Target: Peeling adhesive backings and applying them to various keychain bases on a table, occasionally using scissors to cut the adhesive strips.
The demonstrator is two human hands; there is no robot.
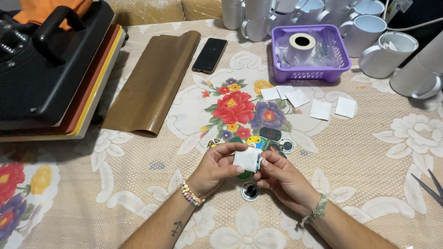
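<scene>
A small white square (246, 159) is pinched above the table (369, 184) by the left hand (216, 167) and right hand (281, 177); a loosened grip could drop it among the round stickers (249, 191).

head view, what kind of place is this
Likely a small home craft workshop for printing mugs: a black heat press, rows of blank white ceramic mugs, and both hands folding a small white paper square.

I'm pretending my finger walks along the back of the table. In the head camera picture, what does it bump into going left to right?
Black heat press machine → brown glossy folded sheet → black flat phone → purple plastic basket holding a white tape roll → white ceramic mugs lying on their sides.
</scene>
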